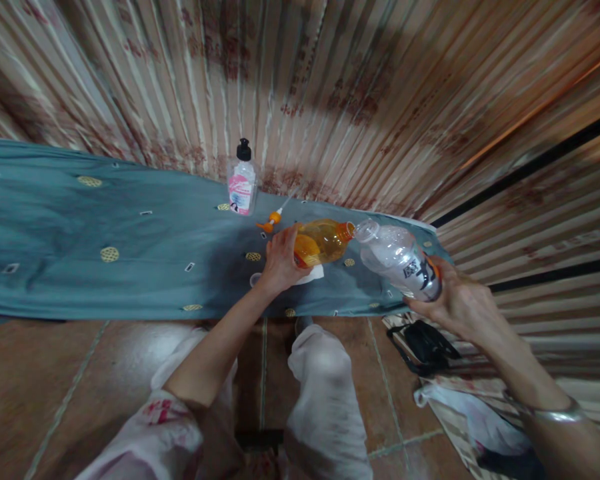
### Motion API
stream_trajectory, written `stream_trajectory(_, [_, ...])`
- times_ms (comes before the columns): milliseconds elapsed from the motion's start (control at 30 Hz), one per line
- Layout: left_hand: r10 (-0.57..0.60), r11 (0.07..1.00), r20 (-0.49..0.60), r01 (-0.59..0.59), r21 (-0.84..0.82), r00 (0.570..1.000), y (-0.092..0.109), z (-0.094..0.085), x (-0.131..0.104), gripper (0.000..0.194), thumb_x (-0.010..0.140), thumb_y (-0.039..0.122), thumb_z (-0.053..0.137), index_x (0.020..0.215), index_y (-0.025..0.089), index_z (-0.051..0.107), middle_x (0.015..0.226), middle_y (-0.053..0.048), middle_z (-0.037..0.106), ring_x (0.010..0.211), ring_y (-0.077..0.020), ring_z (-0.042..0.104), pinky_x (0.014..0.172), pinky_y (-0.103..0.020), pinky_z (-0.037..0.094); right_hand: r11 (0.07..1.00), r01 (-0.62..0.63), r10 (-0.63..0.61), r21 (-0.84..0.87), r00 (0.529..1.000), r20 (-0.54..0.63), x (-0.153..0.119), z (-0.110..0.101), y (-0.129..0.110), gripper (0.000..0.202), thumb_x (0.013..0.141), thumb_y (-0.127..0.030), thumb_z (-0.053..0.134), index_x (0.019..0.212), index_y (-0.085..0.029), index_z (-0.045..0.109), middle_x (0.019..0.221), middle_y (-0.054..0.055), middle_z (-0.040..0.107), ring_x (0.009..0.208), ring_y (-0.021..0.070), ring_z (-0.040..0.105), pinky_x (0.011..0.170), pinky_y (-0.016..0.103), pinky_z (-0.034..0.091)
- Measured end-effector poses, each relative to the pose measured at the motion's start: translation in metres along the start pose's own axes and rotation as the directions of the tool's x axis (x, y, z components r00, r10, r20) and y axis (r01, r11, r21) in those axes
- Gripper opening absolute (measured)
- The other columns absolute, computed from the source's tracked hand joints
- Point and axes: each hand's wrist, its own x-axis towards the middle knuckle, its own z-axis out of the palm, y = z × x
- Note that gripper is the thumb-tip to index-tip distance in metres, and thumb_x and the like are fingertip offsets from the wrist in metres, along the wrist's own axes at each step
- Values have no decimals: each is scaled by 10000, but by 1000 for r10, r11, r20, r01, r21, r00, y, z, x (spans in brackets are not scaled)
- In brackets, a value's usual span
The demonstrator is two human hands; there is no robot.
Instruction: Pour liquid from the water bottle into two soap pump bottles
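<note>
- since nothing braces the bottle mouths (349,231), a wobble could mean spills
- left hand (281,261): fingers gripping amber bottle (325,241)
- right hand (455,293): fingers gripping clear bottle (390,255)

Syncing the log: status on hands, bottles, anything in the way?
Left hand grips orange bottle, right hand grips clear bottle. Bottles mouth to mouth, contact unclear. Orange pump lies beyond left hand, not between bottles.

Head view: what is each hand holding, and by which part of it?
The left hand holds the amber bottle near its base; the right hand holds the uncapped clear bottle near its base.
</note>
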Motion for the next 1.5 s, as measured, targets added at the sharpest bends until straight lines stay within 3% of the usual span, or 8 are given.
stream_trajectory(533, [0, 1000, 4, 0, 3, 1000, 1, 0, 0, 976, 609, 184, 846, 1468, 181, 383, 1448, -190, 537, 1335, -391, 518, 1113, -591, 415, 1000, -9, 8, 20, 999, 38, 2, -3, -2, 763, 748, -523, 650, 1349, -66, 538, 993, 196, 748, 859, 370, 742, 718, 418, 584])
stream_trajectory(833, [1, 1000, -1, -1, 3, 1000, 0, 1, 0, 976, 618, 202, 849, 1475, 221, 382, 1438, -168, 544, 1323, -387, 526, 1097, -587, 430, 1000, -2, 2, 10, 1000, 10, 1, -3, -2, 729, 752, -514, 656, 1350, -117, 530, 982, 166, 751, 846, 365, 738, 682, 409, 577])
stream_trajectory(1267, [-7, 1000, 8, 7, 4, 1000, 1, -1, 0, 979, 616, 196, 841, 1479, 206, 378, 1437, -177, 545, 1334, -389, 518, 1116, -591, 412, 999, -32, 32, 2, 998, 54, 1, -6, -4, 799, 736, -513, 676, 1375, -54, 535, 1045, 214, 758, 901, 390, 753, 731, 422, 591])
stream_trajectory(1500, [-4, 1000, 7, 4, -9, 1000, 2, -2, 0, 971, 609, 181, 850, 1467, 201, 394, 1438, -173, 544, 1334, -383, 516, 1121, -585, 411, 1000, -19, 19, -8, 999, 35, 1, -4, -4, 784, 734, -523, 670, 1347, -49, 546, 980, 200, 757, 857, 379, 750, 699, 407, 580])
